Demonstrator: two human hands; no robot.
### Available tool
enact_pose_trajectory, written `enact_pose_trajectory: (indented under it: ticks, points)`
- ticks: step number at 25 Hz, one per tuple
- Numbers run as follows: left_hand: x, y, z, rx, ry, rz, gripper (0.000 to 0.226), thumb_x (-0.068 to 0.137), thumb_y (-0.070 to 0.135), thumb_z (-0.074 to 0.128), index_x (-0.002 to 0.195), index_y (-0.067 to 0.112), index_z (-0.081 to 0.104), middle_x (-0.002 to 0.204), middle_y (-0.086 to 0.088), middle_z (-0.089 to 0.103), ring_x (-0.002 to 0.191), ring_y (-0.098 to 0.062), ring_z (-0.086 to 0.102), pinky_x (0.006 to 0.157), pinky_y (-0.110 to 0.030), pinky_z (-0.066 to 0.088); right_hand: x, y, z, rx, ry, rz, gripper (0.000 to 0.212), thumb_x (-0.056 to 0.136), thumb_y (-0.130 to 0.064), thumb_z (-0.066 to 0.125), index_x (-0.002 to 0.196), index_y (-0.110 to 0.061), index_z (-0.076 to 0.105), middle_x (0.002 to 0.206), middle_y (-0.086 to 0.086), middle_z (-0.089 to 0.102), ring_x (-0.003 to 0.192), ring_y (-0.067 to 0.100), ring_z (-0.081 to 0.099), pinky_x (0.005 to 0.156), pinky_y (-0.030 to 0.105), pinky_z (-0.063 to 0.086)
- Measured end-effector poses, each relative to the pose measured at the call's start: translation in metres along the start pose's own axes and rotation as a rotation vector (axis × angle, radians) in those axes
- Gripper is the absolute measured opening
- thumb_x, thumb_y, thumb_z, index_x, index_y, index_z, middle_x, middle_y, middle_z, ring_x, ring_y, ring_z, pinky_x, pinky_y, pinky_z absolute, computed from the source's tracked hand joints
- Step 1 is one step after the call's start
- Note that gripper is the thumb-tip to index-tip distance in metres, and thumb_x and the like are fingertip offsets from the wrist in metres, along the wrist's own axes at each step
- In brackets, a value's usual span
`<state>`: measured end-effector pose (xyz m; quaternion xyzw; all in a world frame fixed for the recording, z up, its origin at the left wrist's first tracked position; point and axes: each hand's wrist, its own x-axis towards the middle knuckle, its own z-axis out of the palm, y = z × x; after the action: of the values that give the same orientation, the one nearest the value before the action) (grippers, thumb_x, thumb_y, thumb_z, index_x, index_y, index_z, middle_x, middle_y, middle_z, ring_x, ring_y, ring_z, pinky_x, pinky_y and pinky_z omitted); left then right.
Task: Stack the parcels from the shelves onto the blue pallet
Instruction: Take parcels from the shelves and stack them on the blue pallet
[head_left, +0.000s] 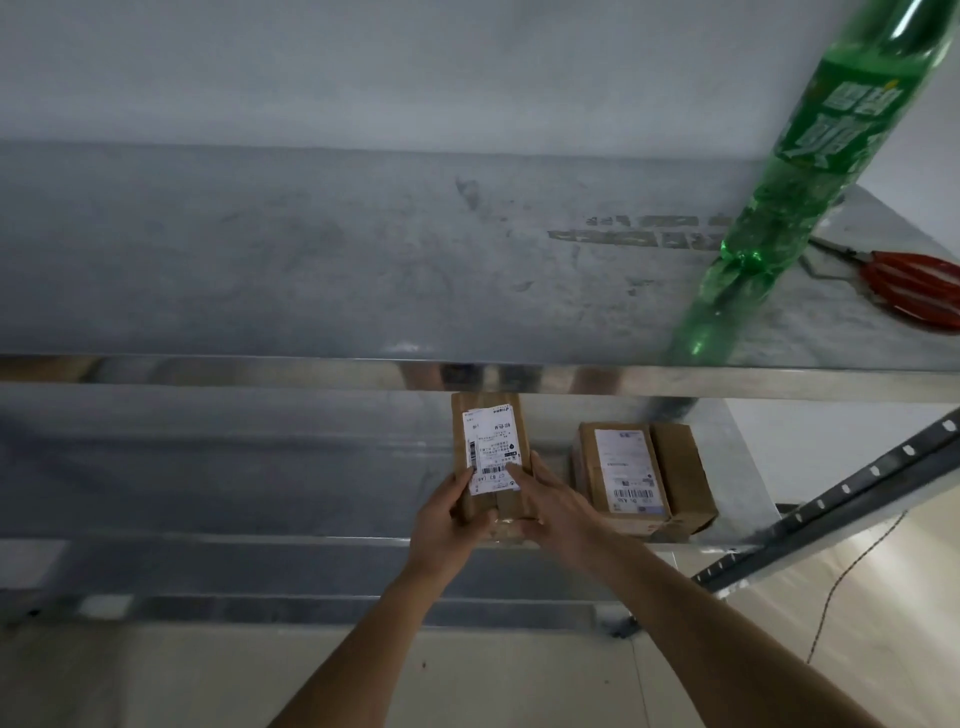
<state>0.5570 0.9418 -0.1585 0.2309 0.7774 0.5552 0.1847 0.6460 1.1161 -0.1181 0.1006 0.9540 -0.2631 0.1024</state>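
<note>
We hold a small cardboard parcel (491, 457) in both hands over the lower shelf (260, 467), left hand (447, 525) and right hand (550, 506) gripping its near end. Another labelled parcel (644, 475) sits beside it, seemingly apart. Above stand a green bottle (810, 176) and red-handled pliers (904, 286).

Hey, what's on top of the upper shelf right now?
On the upper shelf stand a green bottle and red-handled pliers at the right. Part of the pliers' tip is hidden behind the bottle. No parcels show up there.
</note>
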Motion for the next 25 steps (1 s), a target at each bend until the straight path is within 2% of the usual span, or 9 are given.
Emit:
enact_pose_trajectory:
  ticks: [5, 6, 9, 11, 13, 15, 19, 23, 25]
  points:
    - [-0.042, 0.016, -0.088, 0.123, 0.168, 0.004, 0.060, 0.082, 0.032, 0.074, 0.136, 0.045, 0.051, 0.129, 0.021, 0.061, 0.110, -0.003, 0.064, 0.085, -0.034, 0.059, 0.022, -0.083, 0.003, 0.047, -0.034, -0.188, 0.084, 0.097, -0.013, 0.066, 0.163, -0.020, 0.015, 0.170, -0.004, 0.001, 0.155, 0.019, 0.014, 0.119, 0.014, 0.009]
    - [-0.054, 0.018, -0.109, 0.148, 0.215, -0.018, 0.060, 0.083, 0.031, 0.074, 0.136, 0.045, 0.051, 0.127, 0.022, 0.062, 0.107, -0.001, 0.064, 0.084, -0.031, 0.059, 0.027, -0.106, 0.005, 0.061, -0.046, -0.227, 0.081, 0.096, -0.013, 0.067, 0.162, -0.017, 0.020, 0.170, 0.000, 0.005, 0.155, 0.023, 0.016, 0.120, 0.014, 0.011]
    - [-0.093, 0.030, -0.173, 0.222, 0.325, -0.044, 0.059, 0.085, 0.029, 0.075, 0.134, 0.049, 0.050, 0.122, 0.025, 0.063, 0.107, 0.002, 0.062, 0.087, -0.021, 0.056, 0.044, -0.170, 0.024, 0.087, -0.079, -0.341, 0.084, 0.091, -0.015, 0.070, 0.160, -0.014, 0.023, 0.166, -0.005, 0.006, 0.154, 0.026, 0.019, 0.126, 0.034, 0.020]
    - [-0.130, 0.035, -0.220, 0.281, 0.402, -0.090, 0.058, 0.084, 0.035, 0.074, 0.133, 0.055, 0.049, 0.118, 0.028, 0.062, 0.105, 0.003, 0.062, 0.088, -0.020, 0.054, 0.040, -0.231, 0.031, 0.106, -0.141, -0.435, 0.088, 0.093, -0.010, 0.070, 0.162, -0.017, 0.016, 0.164, -0.013, 0.002, 0.152, 0.012, 0.014, 0.122, 0.015, 0.016]
    - [-0.173, 0.043, -0.267, 0.305, 0.480, -0.118, 0.056, 0.083, 0.039, 0.073, 0.131, 0.057, 0.050, 0.112, 0.028, 0.065, 0.097, 0.002, 0.064, 0.084, -0.025, 0.056, 0.029, -0.293, 0.036, 0.142, -0.234, -0.519, 0.086, 0.095, -0.004, 0.067, 0.162, -0.014, 0.014, 0.162, -0.015, 0.006, 0.144, 0.002, 0.014, 0.104, -0.007, 0.007]
    - [-0.217, 0.050, -0.312, 0.329, 0.570, -0.142, 0.056, 0.083, 0.042, 0.071, 0.135, 0.052, 0.052, 0.115, 0.028, 0.065, 0.096, 0.003, 0.065, 0.082, -0.027, 0.057, 0.017, -0.354, 0.043, 0.188, -0.277, -0.591, 0.082, 0.095, -0.002, 0.067, 0.161, -0.010, 0.019, 0.160, -0.013, 0.012, 0.144, 0.002, 0.018, 0.099, -0.009, 0.008]
    - [-0.307, 0.073, -0.395, 0.289, 0.784, -0.183, 0.060, 0.086, 0.024, 0.073, 0.136, 0.048, 0.049, 0.127, 0.029, 0.058, 0.103, 0.017, 0.056, 0.083, -0.005, 0.044, -0.004, -0.480, 0.061, 0.180, -0.332, -0.749, 0.079, 0.095, -0.004, 0.068, 0.160, -0.015, 0.025, 0.160, -0.015, 0.020, 0.147, 0.005, 0.028, 0.108, 0.000, 0.023]
    - [-0.415, 0.102, -0.477, 0.311, 0.930, -0.216, 0.062, 0.089, 0.023, 0.072, 0.142, 0.040, 0.044, 0.124, 0.030, 0.051, 0.103, 0.012, 0.054, 0.076, -0.002, 0.044, -0.036, -0.609, 0.092, 0.061, -0.352, -0.957, 0.086, 0.092, -0.037, 0.070, 0.157, -0.053, 0.016, 0.166, -0.026, 0.011, 0.150, 0.009, 0.029, 0.120, 0.044, 0.035]
    - [-0.460, 0.111, -0.509, 0.364, 0.992, -0.229, 0.064, 0.088, 0.029, 0.073, 0.144, 0.037, 0.044, 0.132, 0.024, 0.050, 0.115, 0.006, 0.051, 0.087, -0.005, 0.041, -0.058, -0.665, 0.103, 0.021, -0.340, -1.023, 0.085, 0.094, -0.041, 0.067, 0.158, -0.052, 0.012, 0.167, -0.025, 0.004, 0.151, 0.010, 0.023, 0.122, 0.047, 0.031]
